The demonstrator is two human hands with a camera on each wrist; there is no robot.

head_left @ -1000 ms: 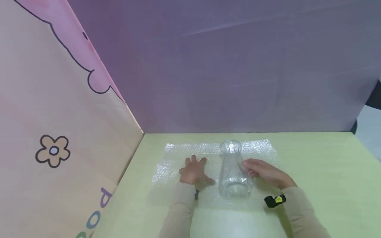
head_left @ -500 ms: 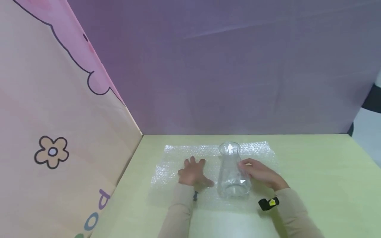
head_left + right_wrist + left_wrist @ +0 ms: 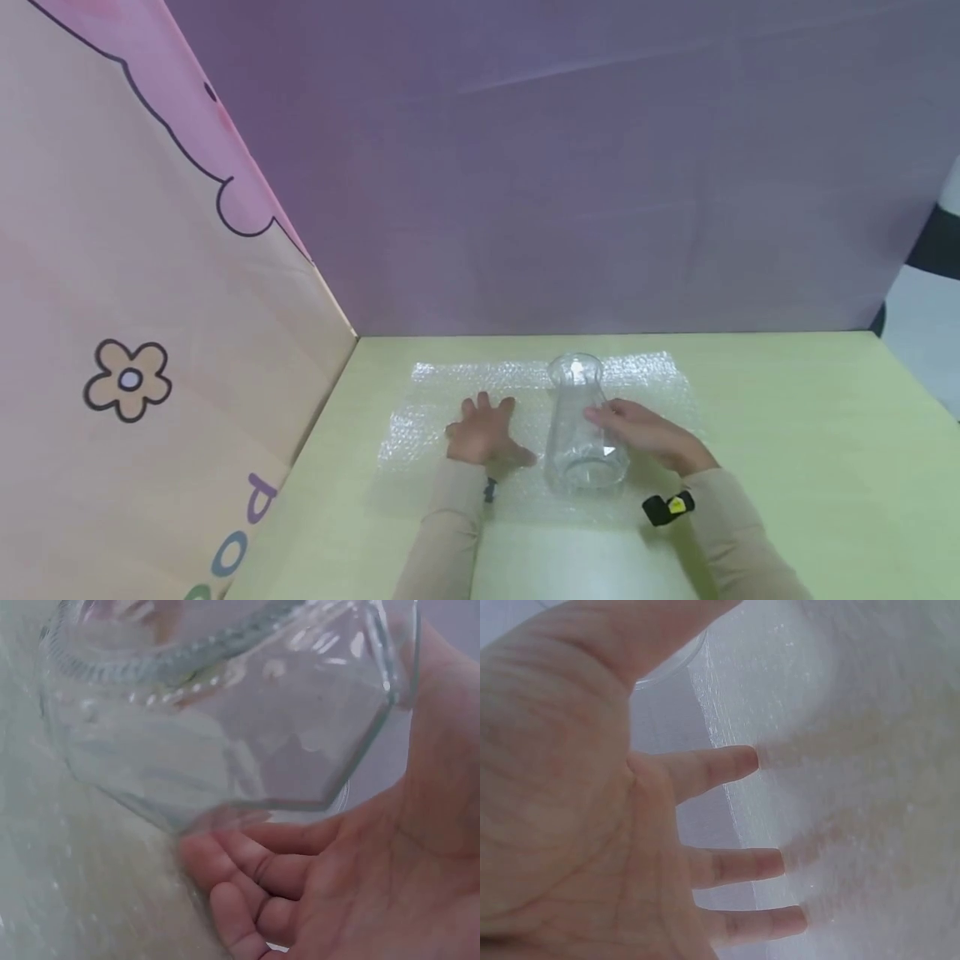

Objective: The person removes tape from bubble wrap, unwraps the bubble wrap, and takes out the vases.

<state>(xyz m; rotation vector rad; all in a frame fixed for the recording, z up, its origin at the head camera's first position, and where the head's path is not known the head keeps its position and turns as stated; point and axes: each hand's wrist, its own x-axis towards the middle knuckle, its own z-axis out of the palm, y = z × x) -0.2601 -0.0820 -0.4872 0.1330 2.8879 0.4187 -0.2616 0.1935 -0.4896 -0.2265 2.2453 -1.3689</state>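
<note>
A clear glass vase [image 3: 576, 442] with a flared mouth and a wider faceted base lies on a sheet of bubble wrap [image 3: 412, 429], its mouth toward the back. My right hand [image 3: 651, 433] holds its right side, the thumb over the glass. In the right wrist view, curled fingers [image 3: 277, 877] tuck against the lower side of the vase [image 3: 240, 750]. My left hand [image 3: 482, 433] rests on the wrap to the left of the vase, fingers spread. The left wrist view shows those fingertips [image 3: 769, 862] touching the bubble wrap [image 3: 870, 787].
The pale yellow-green table [image 3: 810, 433] extends on both sides of the wrap. A purple-grey panel [image 3: 600, 167] stands along its back edge, and a printed panel [image 3: 195, 333] with a flower borders the left.
My right hand has slid left along the vase's side, bringing the thumb further over the glass. The left hand keeps its place on the bubble wrap.
</note>
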